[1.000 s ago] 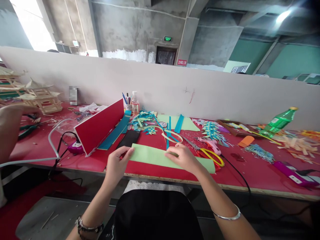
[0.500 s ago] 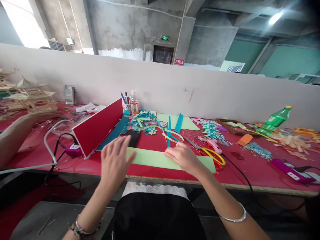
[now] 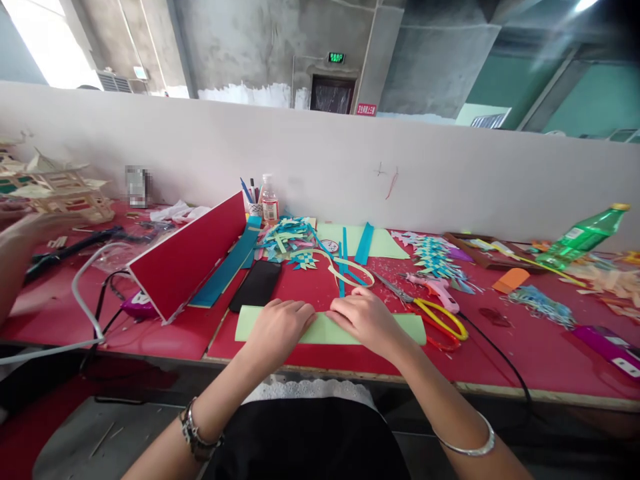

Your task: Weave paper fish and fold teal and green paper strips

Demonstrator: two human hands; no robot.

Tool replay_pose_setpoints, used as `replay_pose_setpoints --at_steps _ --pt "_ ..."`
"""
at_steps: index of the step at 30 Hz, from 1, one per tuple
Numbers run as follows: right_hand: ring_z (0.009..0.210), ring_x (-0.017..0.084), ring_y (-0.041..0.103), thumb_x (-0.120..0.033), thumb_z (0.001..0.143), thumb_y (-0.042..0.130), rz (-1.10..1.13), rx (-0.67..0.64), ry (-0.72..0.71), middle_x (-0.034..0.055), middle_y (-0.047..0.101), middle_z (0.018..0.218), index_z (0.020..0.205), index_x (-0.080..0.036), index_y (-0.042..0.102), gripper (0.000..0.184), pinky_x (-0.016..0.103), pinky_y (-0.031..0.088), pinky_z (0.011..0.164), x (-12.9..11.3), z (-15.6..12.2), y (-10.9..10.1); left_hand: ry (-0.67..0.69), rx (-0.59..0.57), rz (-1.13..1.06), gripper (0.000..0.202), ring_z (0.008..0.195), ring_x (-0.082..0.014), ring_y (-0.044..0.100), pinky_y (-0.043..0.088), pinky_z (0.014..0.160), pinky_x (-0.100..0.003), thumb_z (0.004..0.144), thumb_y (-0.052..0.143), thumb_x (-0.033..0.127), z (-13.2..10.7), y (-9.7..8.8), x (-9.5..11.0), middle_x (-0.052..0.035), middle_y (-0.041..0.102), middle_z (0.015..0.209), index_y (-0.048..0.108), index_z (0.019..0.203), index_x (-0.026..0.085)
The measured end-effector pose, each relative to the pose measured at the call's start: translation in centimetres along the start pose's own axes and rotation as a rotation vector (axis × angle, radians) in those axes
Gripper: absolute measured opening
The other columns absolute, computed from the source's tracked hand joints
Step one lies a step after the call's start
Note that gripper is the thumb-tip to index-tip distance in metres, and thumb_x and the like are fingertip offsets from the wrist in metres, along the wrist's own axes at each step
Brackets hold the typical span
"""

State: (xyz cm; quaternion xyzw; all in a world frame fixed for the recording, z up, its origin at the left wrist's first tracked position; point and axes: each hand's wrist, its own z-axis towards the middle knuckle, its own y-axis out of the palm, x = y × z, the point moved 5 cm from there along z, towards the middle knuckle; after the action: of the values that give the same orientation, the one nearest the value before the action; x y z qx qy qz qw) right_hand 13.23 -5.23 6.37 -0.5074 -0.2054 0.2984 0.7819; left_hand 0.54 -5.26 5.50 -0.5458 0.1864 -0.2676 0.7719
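A long light green paper strip (image 3: 410,328) lies flat near the front edge of the red table (image 3: 525,360). My left hand (image 3: 280,325) rests on the middle of the strip, fingers curled down and pressing it. My right hand (image 3: 367,318) presses the strip right beside the left one, fingers bent, fingertips on the paper's far edge. Both hands cover the middle of the strip; its two ends show.
A black phone (image 3: 256,285), a red board (image 3: 187,257), blue strips (image 3: 225,270), yellow-handled scissors (image 3: 437,317), a pink glue gun (image 3: 437,288), woven paper pieces (image 3: 287,239), a green bottle (image 3: 583,235) and a wooden model (image 3: 60,190) crowd the table. Another person's arm (image 3: 15,250) is at left.
My left hand slid from the strip's left end to its middle, beside my right hand. The strip now lies flatter and narrower-looking. The camera tilted slightly.
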Motion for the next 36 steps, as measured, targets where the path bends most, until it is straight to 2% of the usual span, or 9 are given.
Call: replay_pose_setpoints --at_steps 4,8,12,19,25,30,33,36 --pt "0.058 0.011 0.048 -0.03 0.088 0.034 0.096 -0.066 0.139 -0.0001 0.057 0.061 0.069 -0.018 0.049 0.027 0.023 0.029 0.063 1.8 -2.1 2.2 -0.062 -0.104 -0.07 0.027 0.059 -0.0137 0.056 0.029 0.054 -0.025 0.087 0.034 0.025 0.7 2.3 0.2 -0.0018 0.059 0.064 0.052 0.069 0.016" --pt "0.056 0.012 0.048 -0.031 0.088 0.035 0.093 -0.143 0.267 -0.0009 0.056 0.057 0.067 -0.019 0.049 0.027 0.023 0.027 0.056 3.5 -4.4 4.5 -0.112 -0.232 -0.128 0.027 0.058 -0.0145 0.056 0.026 0.049 -0.024 0.085 0.035 0.026 1.1 5.1 0.3 -0.0015 0.06 0.065 0.053 0.068 0.017" --pt "0.051 0.011 0.047 -0.029 0.088 0.034 0.084 -0.181 0.285 -0.0012 0.055 0.055 0.064 -0.019 0.048 0.03 0.024 0.025 0.054 4.2 -5.4 5.8 -0.128 -0.321 -0.166 0.024 0.057 -0.0143 0.056 0.023 0.046 -0.023 0.084 0.036 0.024 1.1 6.8 0.3 -0.0005 0.061 0.065 0.053 0.067 0.018" --pt "0.05 0.011 0.048 -0.028 0.088 0.036 0.001 -0.164 0.275 -0.0013 0.055 0.055 0.065 -0.018 0.047 0.027 0.025 0.023 0.055 4.6 -5.4 6.3 -0.073 -0.299 -0.069 0.026 0.058 -0.0132 0.055 0.026 0.046 -0.023 0.086 0.033 0.028 1.5 7.3 0.2 -0.0007 0.056 0.066 0.052 0.071 0.018" --pt "0.048 0.01 0.046 -0.027 0.087 0.038 0.029 -0.173 0.289 -0.0028 0.053 0.053 0.062 -0.018 0.044 0.027 0.025 0.02 0.053 4.8 -5.4 6.5 -0.108 -0.321 -0.055 0.018 0.058 -0.013 0.053 0.027 0.048 -0.023 0.086 0.035 0.026 1.6 7.8 -0.1 0.0006 0.056 0.068 0.047 0.075 0.018" --pt "0.048 0.01 0.046 -0.025 0.086 0.04 0.052 -0.186 0.327 -0.0035 0.051 0.051 0.06 -0.018 0.043 0.026 0.025 0.02 0.054 4.8 -5.4 6.6 -0.133 -0.227 -0.017 0.02 0.067 -0.0163 0.052 0.032 0.056 -0.027 0.085 0.037 0.027 1.4 7.7 -0.2 -0.0018 0.056 0.072 0.05 0.072 0.018" --pt "0.048 0.01 0.046 -0.024 0.085 0.041 0.052 -0.19 0.319 -0.0034 0.052 0.051 0.061 -0.018 0.043 0.025 0.025 0.02 0.054 4.8 -5.3 6.7 -0.125 -0.142 -0.027 0.02 0.082 -0.0191 0.052 0.036 0.068 -0.031 0.085 0.035 0.022 1.2 7.2 0.1 -0.0048 0.059 0.091 0.055 0.088 0.02" --pt "0.049 0.01 0.047 -0.022 0.085 0.041 0.057 -0.187 0.318 -0.0034 0.052 0.051 0.061 -0.018 0.044 0.024 0.025 0.02 0.054 4.9 -5.2 6.7 0.142 -0.193 -0.217 0.031 0.109 -0.0178 0.043 0.033 0.088 -0.031 0.087 0.035 0.025 0.8 6.9 1.9 -0.0026 0.047 0.123 0.045 0.116 0.027"
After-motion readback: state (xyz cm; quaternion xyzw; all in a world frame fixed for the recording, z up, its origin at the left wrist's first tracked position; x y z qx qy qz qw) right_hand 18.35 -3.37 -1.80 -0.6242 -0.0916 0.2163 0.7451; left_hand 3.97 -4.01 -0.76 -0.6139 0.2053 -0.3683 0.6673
